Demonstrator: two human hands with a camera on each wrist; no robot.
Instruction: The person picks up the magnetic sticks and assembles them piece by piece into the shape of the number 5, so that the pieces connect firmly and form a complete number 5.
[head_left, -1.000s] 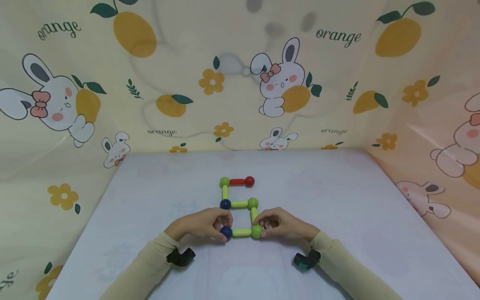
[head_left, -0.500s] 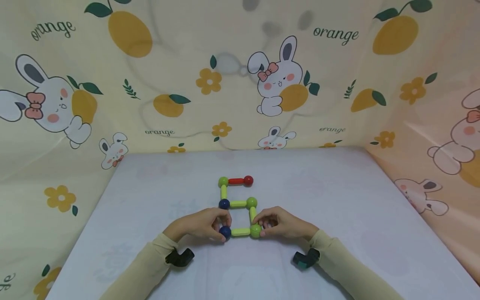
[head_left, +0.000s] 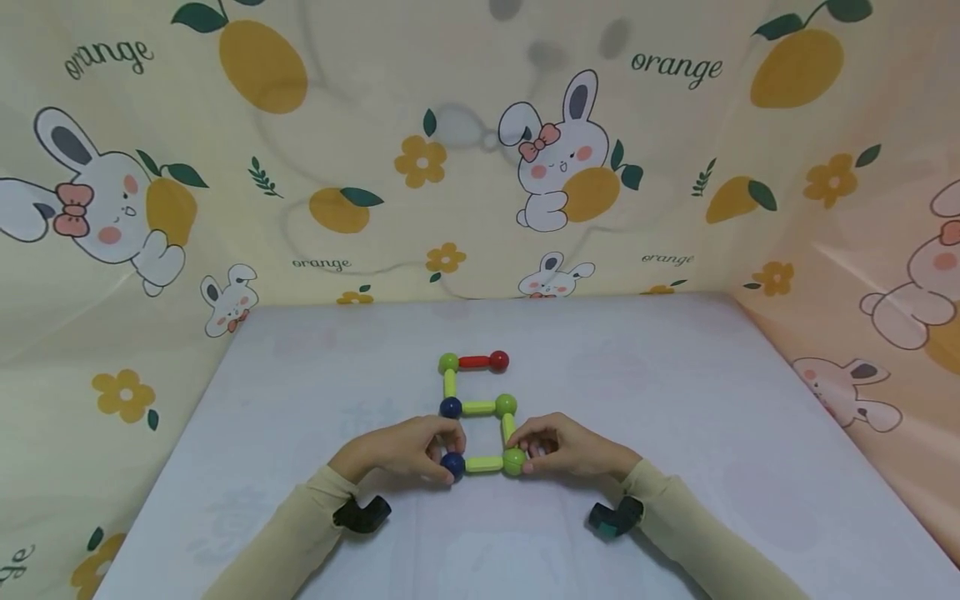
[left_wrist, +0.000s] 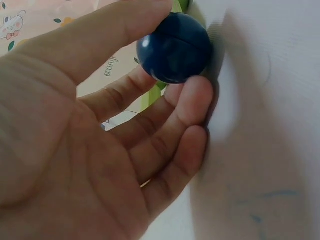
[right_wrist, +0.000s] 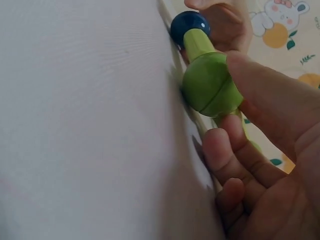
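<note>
Balls and rods lie joined on the white table in a figure like a 5. My left hand (head_left: 411, 447) pinches the blue ball (head_left: 453, 465) at the near left corner between thumb and fingers, as the left wrist view also shows. At the near right corner my right hand (head_left: 573, 447) holds a green ball (right_wrist: 212, 85) by thumb and fingertips. A yellow-green rod (head_left: 484, 464) links these two balls. Another rod (head_left: 509, 429) rises from the held green ball to a second green ball (head_left: 506, 406). My left fingers cover the space between the two blue balls.
Beyond the hands, a second blue ball (head_left: 451, 407), another green ball (head_left: 448, 362), a red rod (head_left: 474, 362) and a red ball (head_left: 498, 361) continue the figure. A printed cloth (head_left: 360, 125) encloses the white table (head_left: 637, 358) at back and sides.
</note>
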